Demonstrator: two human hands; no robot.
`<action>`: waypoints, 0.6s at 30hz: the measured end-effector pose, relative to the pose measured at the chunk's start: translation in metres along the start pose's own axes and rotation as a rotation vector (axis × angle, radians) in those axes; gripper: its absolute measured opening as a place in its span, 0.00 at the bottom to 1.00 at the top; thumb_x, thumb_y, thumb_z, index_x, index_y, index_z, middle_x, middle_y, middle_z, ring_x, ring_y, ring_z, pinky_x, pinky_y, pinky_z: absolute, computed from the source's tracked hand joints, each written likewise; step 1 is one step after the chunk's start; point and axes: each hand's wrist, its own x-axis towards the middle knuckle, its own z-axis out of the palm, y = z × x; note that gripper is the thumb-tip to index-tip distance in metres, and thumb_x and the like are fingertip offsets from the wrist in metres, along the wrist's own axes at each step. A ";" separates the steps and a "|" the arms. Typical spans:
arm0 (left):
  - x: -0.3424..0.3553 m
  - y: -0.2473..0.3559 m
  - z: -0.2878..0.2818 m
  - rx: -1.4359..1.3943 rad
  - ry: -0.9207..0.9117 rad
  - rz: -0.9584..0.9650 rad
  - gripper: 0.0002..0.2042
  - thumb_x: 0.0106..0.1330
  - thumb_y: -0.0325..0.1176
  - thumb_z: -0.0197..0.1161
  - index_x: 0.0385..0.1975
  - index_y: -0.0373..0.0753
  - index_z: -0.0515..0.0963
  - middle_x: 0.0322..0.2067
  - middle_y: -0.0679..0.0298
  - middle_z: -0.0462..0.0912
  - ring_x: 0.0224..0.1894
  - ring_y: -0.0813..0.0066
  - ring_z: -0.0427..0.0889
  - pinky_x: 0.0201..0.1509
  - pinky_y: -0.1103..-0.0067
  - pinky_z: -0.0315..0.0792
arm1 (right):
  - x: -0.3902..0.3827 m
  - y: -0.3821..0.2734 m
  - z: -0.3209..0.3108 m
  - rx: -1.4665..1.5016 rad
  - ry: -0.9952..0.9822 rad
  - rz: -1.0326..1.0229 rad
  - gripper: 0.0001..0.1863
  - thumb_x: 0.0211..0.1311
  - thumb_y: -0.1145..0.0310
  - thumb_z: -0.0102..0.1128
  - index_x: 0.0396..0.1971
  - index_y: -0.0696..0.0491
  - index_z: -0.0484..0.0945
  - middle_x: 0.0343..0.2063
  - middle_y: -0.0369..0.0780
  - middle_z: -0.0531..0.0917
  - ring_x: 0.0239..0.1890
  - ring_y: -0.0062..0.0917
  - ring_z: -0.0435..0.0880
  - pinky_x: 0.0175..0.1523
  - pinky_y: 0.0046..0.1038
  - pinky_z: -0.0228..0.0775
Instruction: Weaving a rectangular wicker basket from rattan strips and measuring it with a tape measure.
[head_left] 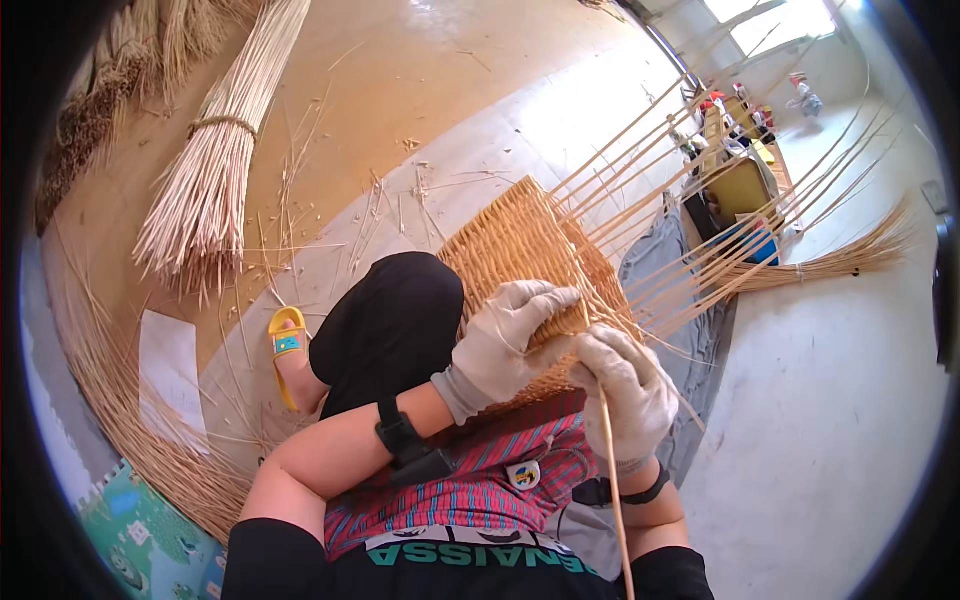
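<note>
A square woven basket (510,230) of tan reeds rests against my bent knee, with long loose stakes (640,205) fanning out from its edge toward the upper right. My left hand (515,335), in a pale knit glove, is closed on the basket's edge, its fingertips on the weave. Just right of it, my right hand (620,390), gloved the same way, pinches a long reed (612,480) that runs down toward my body at the lower edge.
A tied reed bundle (195,190) and loose reeds (140,420) lie left, beside a white sheet (170,360) and patterned foam mat (120,530). A grey cloth (655,260), cluttered items (740,160) and another bundle (840,260) are at the right. A yellow sandal (285,340) is on my foot.
</note>
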 end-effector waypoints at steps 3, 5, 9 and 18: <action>0.003 0.003 -0.001 0.015 -0.042 -0.009 0.26 0.55 0.34 0.76 0.56 0.40 0.80 0.47 0.55 0.81 0.49 0.53 0.83 0.52 0.67 0.79 | 0.009 0.003 0.002 -0.001 0.125 0.096 0.09 0.54 0.75 0.72 0.36 0.55 0.86 0.36 0.43 0.88 0.40 0.35 0.89 0.46 0.32 0.80; 0.005 0.003 -0.003 0.026 -0.052 -0.010 0.26 0.55 0.34 0.76 0.56 0.40 0.79 0.47 0.55 0.80 0.49 0.53 0.83 0.53 0.68 0.79 | 0.011 0.002 0.005 -0.004 0.138 0.081 0.12 0.50 0.77 0.71 0.38 0.55 0.85 0.36 0.43 0.88 0.37 0.35 0.88 0.42 0.31 0.81; 0.007 0.001 -0.005 -0.001 -0.077 -0.018 0.27 0.57 0.34 0.75 0.57 0.39 0.78 0.47 0.54 0.80 0.50 0.54 0.82 0.53 0.68 0.79 | -0.007 0.013 0.019 -0.074 0.124 -0.006 0.16 0.47 0.77 0.69 0.40 0.54 0.85 0.36 0.42 0.87 0.35 0.34 0.89 0.40 0.32 0.82; 0.003 0.001 0.000 -0.003 -0.061 -0.010 0.25 0.55 0.33 0.76 0.55 0.39 0.78 0.47 0.54 0.80 0.48 0.54 0.83 0.51 0.68 0.79 | -0.016 0.028 0.026 0.000 0.178 0.119 0.15 0.51 0.74 0.74 0.42 0.51 0.87 0.43 0.41 0.88 0.44 0.34 0.89 0.47 0.30 0.81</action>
